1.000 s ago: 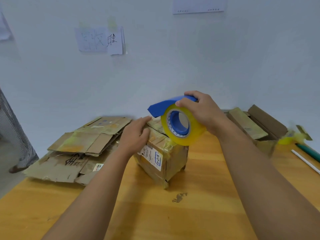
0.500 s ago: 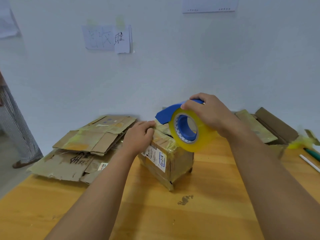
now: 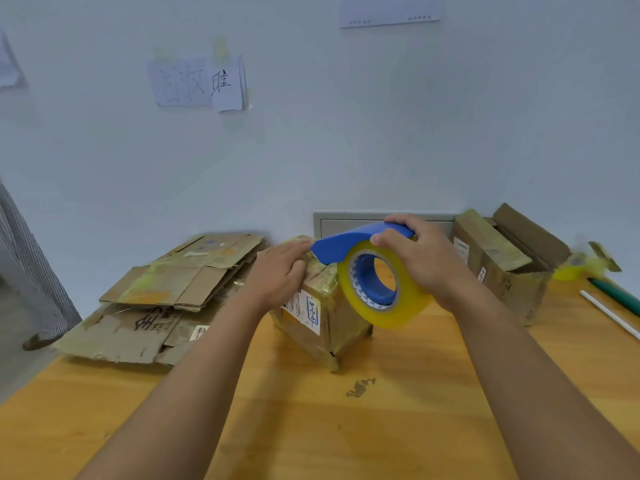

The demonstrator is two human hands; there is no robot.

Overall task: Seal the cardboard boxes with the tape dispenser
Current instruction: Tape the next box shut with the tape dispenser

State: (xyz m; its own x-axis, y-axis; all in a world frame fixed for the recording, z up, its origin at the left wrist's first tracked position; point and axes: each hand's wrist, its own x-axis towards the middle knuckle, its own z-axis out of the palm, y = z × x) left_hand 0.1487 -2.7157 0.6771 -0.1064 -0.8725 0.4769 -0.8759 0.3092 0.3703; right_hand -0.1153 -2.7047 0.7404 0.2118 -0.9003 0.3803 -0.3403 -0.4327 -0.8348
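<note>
Small cardboard box (image 3: 320, 317) sits mid-desk (image 3: 311, 427), left hand (image 3: 278, 273) lying flat on its top, fingers relaxed and gripping nothing. Right hand (image 3: 420, 259) grips the blue tape dispenser (image 3: 377, 275) with its yellow roll just above the box's 3 o'clock edge. Flattened cardboard (image 3: 166, 299) at 9 o'clock, open box (image 3: 502, 265) at 3 o'clock.

Single head-worn view, looking forward and down, close over wooden table (image 3: 381, 427), facing white wall (image 3: 346, 133)

flattened cardboard (image 3: 166, 299) left | box (image 3: 322, 317) centre on table (image 3: 311, 427) | open box (image 3: 509, 268) right
</note>
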